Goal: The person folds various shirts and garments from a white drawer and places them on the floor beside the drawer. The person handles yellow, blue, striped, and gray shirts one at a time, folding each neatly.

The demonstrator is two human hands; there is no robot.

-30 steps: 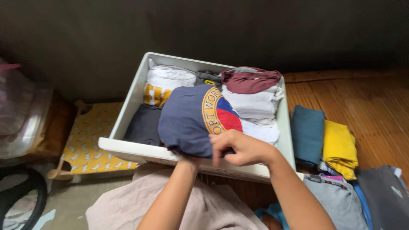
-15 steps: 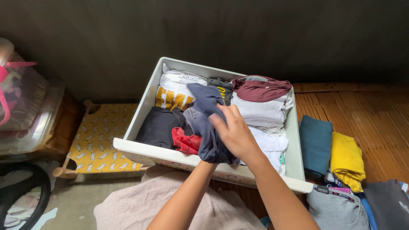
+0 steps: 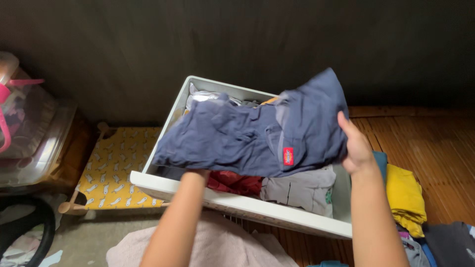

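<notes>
1. I see a white drawer (image 3: 237, 205) pulled out in front of me, with folded clothes inside.
2. A blue shirt (image 3: 247, 136) is spread out in the air over the drawer. It hides most of what is in there. It has a small red tag near its low edge.
3. My right hand (image 3: 357, 147) holds the right edge of the shirt. The thumb is in front and the fingers are tucked behind the cloth.
4. My left hand is under the shirt's left part, so I cannot tell how it grips. Only the arm (image 3: 173, 222) shows.
5. In the drawer, under the shirt, I see a red cloth (image 3: 235, 182) and a grey shirt (image 3: 302, 190) side by side.
6. A pink cloth (image 3: 217, 247) lies below the drawer, near me.
7. A teal cloth (image 3: 382, 160) and a yellow cloth (image 3: 405, 195) lie on the wood floor to the right.
8. A yellow mat (image 3: 116, 165) with small white shapes lies to the left of the drawer.
</notes>
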